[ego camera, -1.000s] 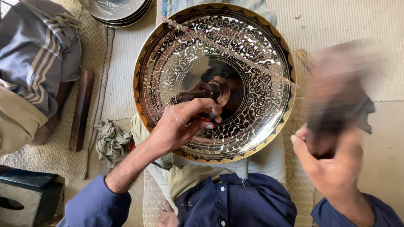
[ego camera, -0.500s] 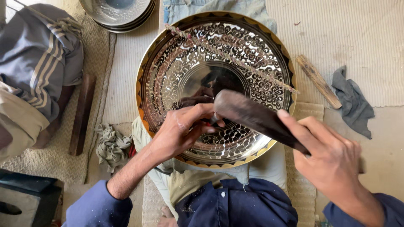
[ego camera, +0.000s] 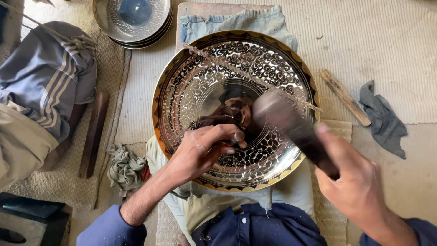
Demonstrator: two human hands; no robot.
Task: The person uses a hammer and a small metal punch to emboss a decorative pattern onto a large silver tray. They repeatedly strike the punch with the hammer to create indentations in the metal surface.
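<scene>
Bright even daylight, mirror glare across the engraved tray point(ego camera: 191, 91), perhaps motion-blurred dark mallet point(ego camera: 291, 127), soft shadows.

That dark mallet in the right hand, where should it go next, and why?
Probably straight down onto the top of the small punch. The left hand pins the punch upright on the engraved metal plate, while the right hand holds the mallet raised just above and beside it.
</scene>
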